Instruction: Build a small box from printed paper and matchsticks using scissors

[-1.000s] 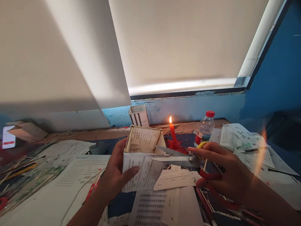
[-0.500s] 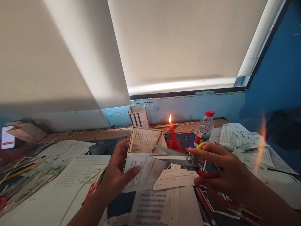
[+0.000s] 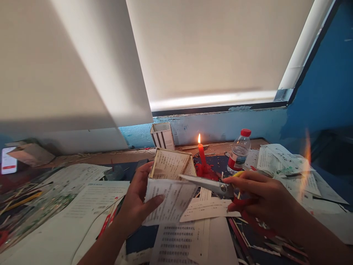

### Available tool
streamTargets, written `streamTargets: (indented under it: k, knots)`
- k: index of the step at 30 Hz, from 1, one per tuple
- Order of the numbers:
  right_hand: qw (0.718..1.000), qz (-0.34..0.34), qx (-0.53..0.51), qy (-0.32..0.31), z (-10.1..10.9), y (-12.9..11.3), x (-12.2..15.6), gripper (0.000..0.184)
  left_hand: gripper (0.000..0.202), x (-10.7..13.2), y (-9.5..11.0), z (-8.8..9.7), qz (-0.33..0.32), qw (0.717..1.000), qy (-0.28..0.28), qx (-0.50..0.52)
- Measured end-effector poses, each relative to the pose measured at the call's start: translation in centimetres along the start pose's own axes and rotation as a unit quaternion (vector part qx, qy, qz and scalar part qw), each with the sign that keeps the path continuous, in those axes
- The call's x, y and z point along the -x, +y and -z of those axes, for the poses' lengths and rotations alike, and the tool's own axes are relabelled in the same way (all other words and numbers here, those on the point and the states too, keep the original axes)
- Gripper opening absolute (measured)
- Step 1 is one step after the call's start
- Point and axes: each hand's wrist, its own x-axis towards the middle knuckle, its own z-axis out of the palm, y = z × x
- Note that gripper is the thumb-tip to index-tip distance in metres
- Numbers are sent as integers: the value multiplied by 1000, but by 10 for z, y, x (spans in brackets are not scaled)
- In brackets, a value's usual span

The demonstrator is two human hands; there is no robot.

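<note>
The head-worn camera looks forward and down, close over a paper-strewn wooden desk (image 3: 110, 157), facing a beige roller blind (image 3: 209, 48).

Cluttered craft desk (image 3: 110, 158) by a window, roller blind (image 3: 209, 48), blue-painted wall (image 3: 220, 129), paper scraps (image 3: 206, 209), small paper box (image 3: 171, 165)

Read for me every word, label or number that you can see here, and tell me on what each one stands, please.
Printed sheet in the left hand: lines of print, too small to read.
Paper box: lines of print, too small to read.
Bottle label: red and white, too blurred to read.
Phone screen: too small to read.
No text can be quoted.
</note>
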Motion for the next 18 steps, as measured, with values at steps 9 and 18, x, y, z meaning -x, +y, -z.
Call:
streamTargets:
  k: [9, 18]
  knots:
    - [999, -42, 4, 11, 6, -3, 2, 56, 77, -1, 12, -10, 9, 999, 36, 16]
    - [999, -26, 39, -19, -4, -4, -1, 59, 77, -1, 10, -5, 12, 998, 11, -56]
